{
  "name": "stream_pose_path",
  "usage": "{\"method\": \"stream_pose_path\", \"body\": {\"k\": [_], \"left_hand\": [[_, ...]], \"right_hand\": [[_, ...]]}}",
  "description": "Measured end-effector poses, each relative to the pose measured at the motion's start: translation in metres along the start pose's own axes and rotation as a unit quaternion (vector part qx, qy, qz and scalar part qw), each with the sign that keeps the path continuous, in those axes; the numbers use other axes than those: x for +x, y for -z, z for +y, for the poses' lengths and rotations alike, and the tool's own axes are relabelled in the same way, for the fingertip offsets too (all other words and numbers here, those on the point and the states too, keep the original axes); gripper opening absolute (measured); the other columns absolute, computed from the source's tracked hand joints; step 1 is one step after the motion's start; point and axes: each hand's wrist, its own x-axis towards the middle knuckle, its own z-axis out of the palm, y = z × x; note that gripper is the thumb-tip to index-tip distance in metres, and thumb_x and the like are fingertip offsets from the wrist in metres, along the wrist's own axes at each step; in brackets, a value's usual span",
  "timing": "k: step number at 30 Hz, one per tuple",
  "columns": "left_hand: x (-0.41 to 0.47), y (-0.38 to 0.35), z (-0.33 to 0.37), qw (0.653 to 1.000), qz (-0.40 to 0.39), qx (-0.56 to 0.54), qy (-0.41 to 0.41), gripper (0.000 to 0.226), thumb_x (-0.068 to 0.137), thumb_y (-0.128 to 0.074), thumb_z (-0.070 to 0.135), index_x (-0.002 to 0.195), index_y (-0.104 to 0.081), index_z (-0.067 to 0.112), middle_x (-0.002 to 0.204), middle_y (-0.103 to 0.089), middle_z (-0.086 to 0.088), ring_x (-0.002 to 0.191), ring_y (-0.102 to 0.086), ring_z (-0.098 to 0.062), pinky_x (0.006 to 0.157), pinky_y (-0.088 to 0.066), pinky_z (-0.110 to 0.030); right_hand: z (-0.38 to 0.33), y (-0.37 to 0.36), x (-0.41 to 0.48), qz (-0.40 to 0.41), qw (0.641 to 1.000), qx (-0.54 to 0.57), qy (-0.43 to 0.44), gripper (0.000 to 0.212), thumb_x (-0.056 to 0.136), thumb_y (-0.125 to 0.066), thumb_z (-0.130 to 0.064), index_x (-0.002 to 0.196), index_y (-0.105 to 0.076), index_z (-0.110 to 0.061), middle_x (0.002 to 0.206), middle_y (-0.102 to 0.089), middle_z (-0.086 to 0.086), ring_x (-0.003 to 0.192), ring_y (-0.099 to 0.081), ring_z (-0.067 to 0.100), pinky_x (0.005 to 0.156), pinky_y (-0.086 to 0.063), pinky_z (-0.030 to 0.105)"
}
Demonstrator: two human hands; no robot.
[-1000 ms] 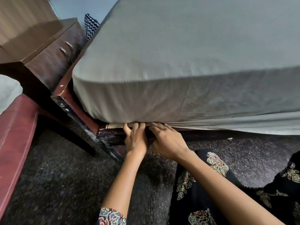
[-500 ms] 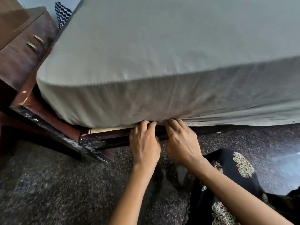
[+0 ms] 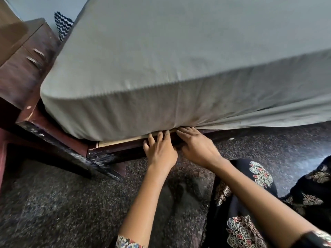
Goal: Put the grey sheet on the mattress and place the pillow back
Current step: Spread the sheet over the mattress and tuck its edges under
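- Grey sheet (image 3: 161,59) is seen drawn over the mattress, which is hidden beneath it. Its hem is gathered in folds just above both hands.
- The left hand (image 3: 159,152) and the right hand (image 3: 198,149) are laid side by side, almost touching. The fingers are kept straight and nothing is clasped. The fingertips are pressed at the slot between mattress and bed frame (image 3: 111,153), judged so that the hem can be pushed under.
- Left of the hands the cloth is pulled taut round the corner. Right of the right hand a loose edge (image 3: 268,120) hangs over the frame, so tucking is judged unfinished there.
- A zigzag cushion (image 3: 62,25), probably the pillow, is seen far beyond the hands, past the corner and off the bed top.
- A drawer cabinet (image 3: 26,68) is stood well left of the hands, close against the frame. The narrow slot above the pale board (image 3: 116,143) may hinder the fingers.
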Motion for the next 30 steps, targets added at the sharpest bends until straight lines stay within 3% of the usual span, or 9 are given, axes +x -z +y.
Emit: {"method": "stream_pose_path", "body": {"k": [3,5,9,14,20,24,26,28,30], "left_hand": [[-0.026,0.001,0.023,0.998,0.004,-0.040,-0.052,0.057,0.098,-0.037,0.025,0.150,-0.018,0.013,0.160,-0.006,-0.005,0.146,-0.009,-0.024,0.117,-0.008,-0.048],[-0.038,-0.008,0.047,0.986,0.049,-0.094,-0.127,0.053,0.097,-0.038,0.022,0.149,-0.026,0.016,0.159,-0.011,0.000,0.145,-0.015,-0.014,0.119,-0.006,-0.044],[-0.022,-0.036,0.076,0.957,0.154,-0.141,-0.201,0.055,0.088,-0.046,0.018,0.142,-0.041,0.012,0.148,-0.040,-0.003,0.139,-0.033,-0.018,0.117,-0.017,-0.048],[-0.006,-0.054,0.069,0.953,0.194,-0.058,-0.223,0.073,0.064,-0.077,0.012,0.133,-0.052,0.010,0.133,-0.055,-0.004,0.125,-0.050,-0.025,0.110,-0.030,-0.049],[0.005,-0.038,0.083,0.955,0.208,-0.047,-0.208,0.044,0.084,-0.058,0.009,0.127,-0.058,0.010,0.129,-0.059,-0.005,0.120,-0.054,-0.026,0.107,-0.034,-0.040],[0.016,-0.043,0.089,0.959,0.209,-0.006,-0.192,0.045,0.088,-0.055,0.013,0.132,-0.053,0.013,0.133,-0.057,-0.003,0.124,-0.050,-0.025,0.101,-0.036,-0.040],[0.023,-0.047,0.097,0.962,0.206,0.021,-0.178,0.044,0.092,-0.046,0.015,0.136,-0.047,0.017,0.135,-0.054,-0.001,0.127,-0.045,-0.024,0.102,-0.030,-0.040],[0.029,-0.051,0.108,0.976,0.165,0.035,-0.139,0.045,0.097,-0.030,0.014,0.141,-0.036,0.021,0.139,-0.047,-0.001,0.132,-0.036,-0.023,0.105,-0.016,-0.040],[0.035,-0.051,0.117,0.988,0.112,0.027,-0.104,0.040,0.100,-0.031,0.016,0.139,-0.031,0.025,0.137,-0.048,-0.003,0.132,-0.034,-0.023,0.108,-0.013,-0.041]], "right_hand": [[0.029,0.009,-0.021,0.098,0.995,0.005,-0.031,0.051,0.066,-0.053,-0.011,0.114,-0.067,-0.004,0.120,-0.065,0.011,0.109,-0.063,0.027,0.094,-0.049,0.033],[0.051,0.012,-0.033,0.131,0.989,-0.027,-0.065,0.053,0.059,-0.053,-0.011,0.109,-0.067,0.000,0.111,-0.068,0.015,0.099,-0.065,0.031,0.084,-0.054,0.037],[0.081,0.019,-0.044,0.090,0.988,-0.078,-0.103,0.062,0.063,-0.045,-0.019,0.119,-0.061,0.003,0.119,-0.063,0.019,0.109,-0.062,0.033,0.089,-0.051,0.040],[0.077,0.023,-0.039,0.095,0.984,-0.108,-0.101,0.049,0.063,-0.041,-0.021,0.101,-0.066,-0.002,0.108,-0.063,0.014,0.097,-0.061,0.034,0.085,-0.051,0.037],[0.078,0.024,-0.034,0.086,0.984,-0.117,-0.106,0.056,0.062,-0.029,-0.030,0.092,-0.069,-0.004,0.100,-0.066,0.012,0.095,-0.064,0.030,0.096,-0.046,0.039],[0.082,0.027,-0.020,0.028,0.989,-0.105,-0.100,0.074,0.061,-0.021,-0.043,0.106,-0.064,-0.003,0.111,-0.064,0.014,0.107,-0.058,0.032,0.101,-0.038,0.040],[0.089,0.025,-0.012,0.019,0.988,-0.114,-0.102,0.066,0.071,-0.031,-0.046,0.114,-0.060,-0.006,0.117,-0.063,0.013,0.112,-0.055,0.030,0.104,-0.032,0.039],[0.094,0.024,-0.003,0.014,0.986,-0.124,-0.112,0.045,0.083,-0.045,-0.038,0.117,-0.057,-0.010,0.122,-0.061,0.010,0.118,-0.051,0.027,0.104,-0.028,0.036],[0.097,0.025,0.006,-0.010,0.983,-0.132,-0.127,0.033,0.091,-0.044,-0.030,0.118,-0.054,-0.013,0.125,-0.059,0.008,0.122,-0.047,0.026,0.105,-0.025,0.037]]}}
